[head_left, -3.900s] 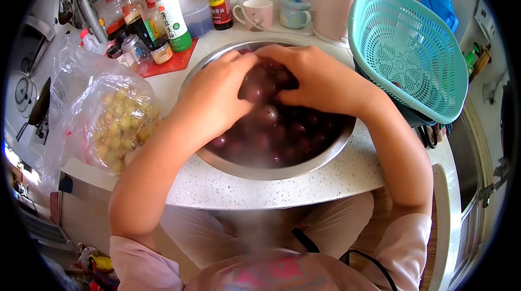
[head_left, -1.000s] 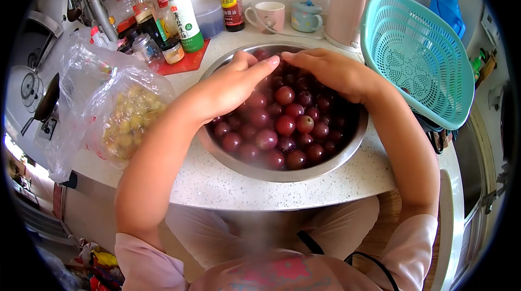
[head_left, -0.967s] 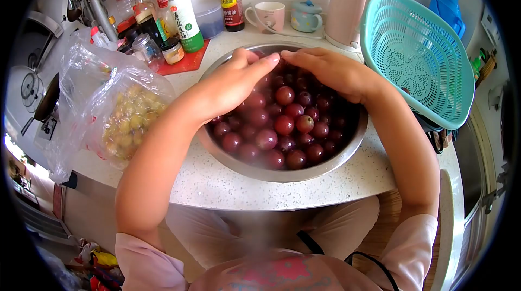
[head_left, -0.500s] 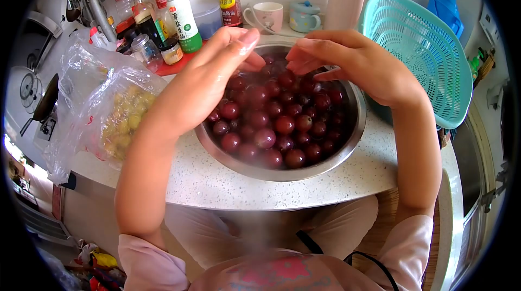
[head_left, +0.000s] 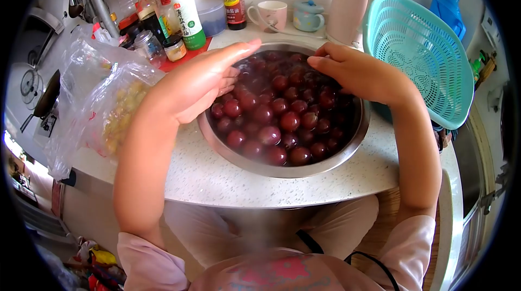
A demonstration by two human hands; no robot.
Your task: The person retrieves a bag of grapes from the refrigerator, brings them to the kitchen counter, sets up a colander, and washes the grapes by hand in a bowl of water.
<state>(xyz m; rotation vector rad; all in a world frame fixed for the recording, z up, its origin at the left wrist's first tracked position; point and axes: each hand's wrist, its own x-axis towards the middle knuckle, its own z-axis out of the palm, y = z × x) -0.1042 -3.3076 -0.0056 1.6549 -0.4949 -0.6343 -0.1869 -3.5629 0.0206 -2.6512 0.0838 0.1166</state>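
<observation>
A wide steel bowl point(head_left: 304, 171) on the counter holds many round, dark red grapes point(head_left: 289, 121) in water. Over the bowl's left rim is my left hand point(head_left: 203, 82), its thumb stretched out and its fingers bent down toward the fruit. Opposite it, my right hand point(head_left: 366, 74) arches above the right rim with the thumb held off from the fingers. Neither hand shows anything gripped. Some fingertips of the right hand are hidden behind the hand itself, so I cannot tell whether they touch the water.
To the left lies a clear plastic bag point(head_left: 89, 95) with yellow-green fruit point(head_left: 125, 112). A turquoise colander point(head_left: 420, 57) leans at the right. Behind stand sauce bottles point(head_left: 187, 14), a soy sauce bottle point(head_left: 234, 0), a mug point(head_left: 271, 15), a lidded cup point(head_left: 308, 17) and a pink kettle point(head_left: 347, 6).
Both hands have lowered slightly and moved apart, the left one outward to the bowl's left rim. The view has shifted a little, and the grapes stay in the bowl.
</observation>
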